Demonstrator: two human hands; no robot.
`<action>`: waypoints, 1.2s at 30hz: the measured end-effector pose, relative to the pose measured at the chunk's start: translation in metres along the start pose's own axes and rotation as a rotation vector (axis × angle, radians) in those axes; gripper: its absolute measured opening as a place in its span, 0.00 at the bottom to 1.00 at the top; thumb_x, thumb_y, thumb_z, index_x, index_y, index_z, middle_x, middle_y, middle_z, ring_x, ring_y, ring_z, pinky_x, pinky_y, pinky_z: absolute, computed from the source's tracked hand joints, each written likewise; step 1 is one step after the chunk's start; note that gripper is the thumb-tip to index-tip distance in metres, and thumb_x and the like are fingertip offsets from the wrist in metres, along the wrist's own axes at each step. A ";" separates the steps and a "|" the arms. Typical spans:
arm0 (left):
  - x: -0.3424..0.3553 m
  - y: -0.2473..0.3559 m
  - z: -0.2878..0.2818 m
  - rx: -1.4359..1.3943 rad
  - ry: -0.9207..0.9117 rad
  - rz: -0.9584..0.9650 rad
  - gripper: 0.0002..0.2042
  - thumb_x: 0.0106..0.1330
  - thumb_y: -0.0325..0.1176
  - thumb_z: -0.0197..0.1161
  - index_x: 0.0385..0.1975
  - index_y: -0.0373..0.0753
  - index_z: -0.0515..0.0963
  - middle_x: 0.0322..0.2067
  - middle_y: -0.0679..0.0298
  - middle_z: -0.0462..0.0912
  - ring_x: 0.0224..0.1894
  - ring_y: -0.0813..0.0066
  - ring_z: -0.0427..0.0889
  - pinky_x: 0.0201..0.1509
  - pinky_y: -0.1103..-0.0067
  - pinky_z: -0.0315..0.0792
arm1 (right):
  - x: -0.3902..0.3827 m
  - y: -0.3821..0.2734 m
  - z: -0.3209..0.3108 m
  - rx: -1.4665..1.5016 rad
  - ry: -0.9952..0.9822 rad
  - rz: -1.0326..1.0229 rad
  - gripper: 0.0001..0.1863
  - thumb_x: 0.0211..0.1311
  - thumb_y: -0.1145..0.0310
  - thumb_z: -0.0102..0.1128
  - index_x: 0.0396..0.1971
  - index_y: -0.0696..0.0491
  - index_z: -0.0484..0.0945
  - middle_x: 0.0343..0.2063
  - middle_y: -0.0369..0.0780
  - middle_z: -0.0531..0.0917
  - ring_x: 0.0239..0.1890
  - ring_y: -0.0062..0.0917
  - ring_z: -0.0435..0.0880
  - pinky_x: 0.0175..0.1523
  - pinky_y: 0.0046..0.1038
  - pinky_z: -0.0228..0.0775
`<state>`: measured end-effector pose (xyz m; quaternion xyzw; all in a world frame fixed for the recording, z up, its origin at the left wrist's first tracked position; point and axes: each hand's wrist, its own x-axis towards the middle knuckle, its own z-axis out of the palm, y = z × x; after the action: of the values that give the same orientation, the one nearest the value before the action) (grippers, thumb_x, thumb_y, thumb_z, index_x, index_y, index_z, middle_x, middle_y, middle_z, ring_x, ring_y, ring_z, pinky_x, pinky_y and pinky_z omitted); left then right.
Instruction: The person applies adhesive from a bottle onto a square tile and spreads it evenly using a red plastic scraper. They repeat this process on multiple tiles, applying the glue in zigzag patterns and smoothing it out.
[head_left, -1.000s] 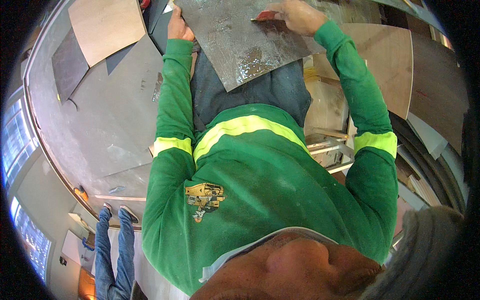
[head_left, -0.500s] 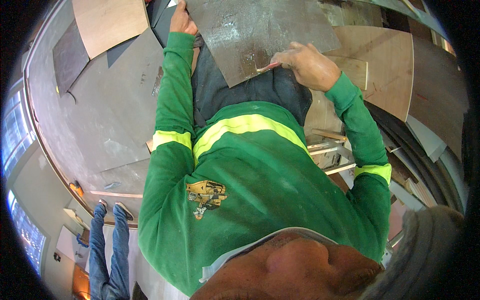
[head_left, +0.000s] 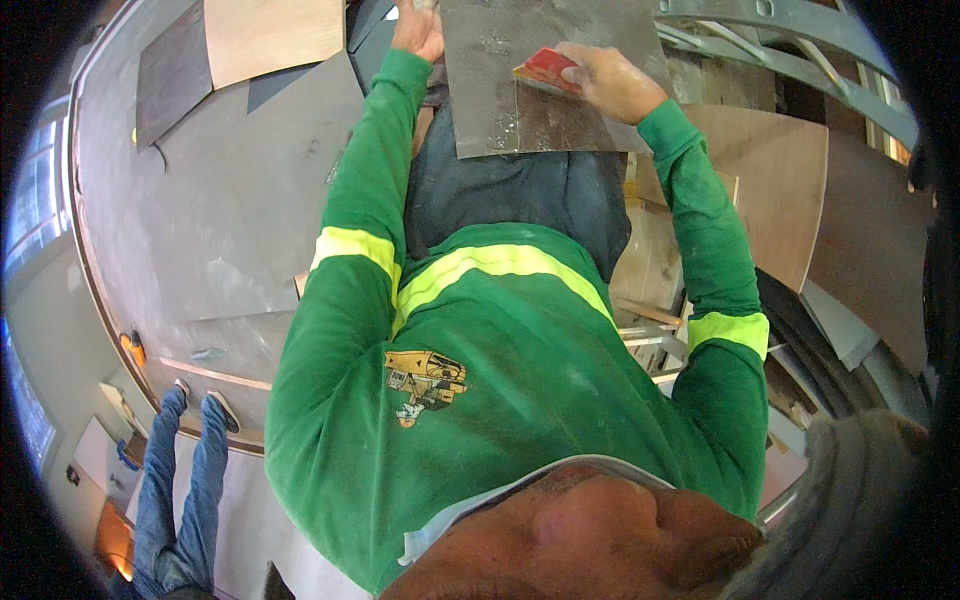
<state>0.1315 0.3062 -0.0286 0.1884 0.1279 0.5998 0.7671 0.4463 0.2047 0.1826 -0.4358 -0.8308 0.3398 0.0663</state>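
Note:
A dark, glossy sheet [head_left: 486,110] with wet streaks lies in front of me above my dark trousers. At its upper left edge my left hand [head_left: 420,30] is closed on the sheet, fingertips partly out of view. In my right hand [head_left: 615,82] I grip a red flat spreader [head_left: 543,66] with a pale yellowish edge, held against the sheet's surface.
Plywood pieces [head_left: 270,30] and dark offcuts [head_left: 170,80] lie on a grey board [head_left: 230,200] at left, with a yellow-orange tool [head_left: 135,348] below. A person's jeans-clad legs [head_left: 200,470] show at lower left. Metal ladder rails [head_left: 760,15] and curved plywood [head_left: 770,180] are at right.
My right hand moved down to the sheet's lower edge, then back up with the spreader. The sheet now sits squarer and higher, and my left hand has shifted rightward and up with it.

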 end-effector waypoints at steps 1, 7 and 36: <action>-0.029 0.006 -0.010 -0.223 -0.150 -0.094 0.35 0.79 0.62 0.47 0.74 0.40 0.61 0.72 0.54 0.69 0.73 0.60 0.69 0.78 0.61 0.64 | 0.007 -0.003 0.002 -0.014 -0.008 -0.026 0.16 0.72 0.70 0.56 0.57 0.51 0.79 0.45 0.56 0.85 0.51 0.59 0.81 0.53 0.52 0.73; -0.212 -0.005 0.136 0.265 0.414 -0.254 0.50 0.78 0.67 0.43 0.77 0.21 0.43 0.75 0.37 0.55 0.79 0.46 0.55 0.81 0.58 0.57 | 0.007 -0.011 0.008 -0.098 -0.111 0.004 0.16 0.72 0.70 0.55 0.57 0.51 0.77 0.44 0.57 0.85 0.50 0.60 0.81 0.53 0.53 0.73; -0.238 -0.017 0.190 -0.619 0.099 -0.203 0.61 0.63 0.83 0.41 0.77 0.27 0.49 0.74 0.42 0.62 0.76 0.48 0.64 0.81 0.59 0.58 | -0.032 -0.081 0.039 0.593 -0.264 -0.026 0.19 0.74 0.67 0.59 0.58 0.62 0.77 0.45 0.46 0.88 0.45 0.30 0.84 0.56 0.33 0.74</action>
<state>0.1675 0.0461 0.1275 -0.0968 -0.0050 0.5391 0.8366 0.3955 0.1291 0.2094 -0.3392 -0.7025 0.6196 0.0862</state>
